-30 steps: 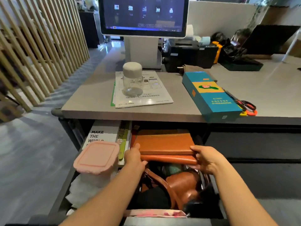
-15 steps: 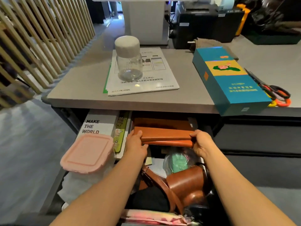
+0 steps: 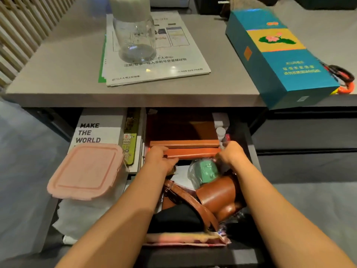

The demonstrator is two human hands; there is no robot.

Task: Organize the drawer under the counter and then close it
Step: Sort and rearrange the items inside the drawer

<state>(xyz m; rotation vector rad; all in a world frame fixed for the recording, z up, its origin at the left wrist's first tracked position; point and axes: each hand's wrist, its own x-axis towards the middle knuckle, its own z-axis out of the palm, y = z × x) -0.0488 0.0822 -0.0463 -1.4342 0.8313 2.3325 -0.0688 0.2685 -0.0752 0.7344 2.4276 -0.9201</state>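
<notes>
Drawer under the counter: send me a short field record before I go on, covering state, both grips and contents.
drawer: open, pulled out
left-hand grip: holds left end of brown notebooks
right-hand grip: holds their right end
left side: pink lidded box, book behind it
front: brown leather bag, green wrapped item
counter: glass jar on papers, teal box

Before me on the worktop [image 3: 58, 74] a clear jar [image 3: 135, 41] stands on printed sheets [image 3: 173, 60]; a teal box [image 3: 280, 60] lies right, scissors [image 3: 342, 76] touching its far side.
</notes>
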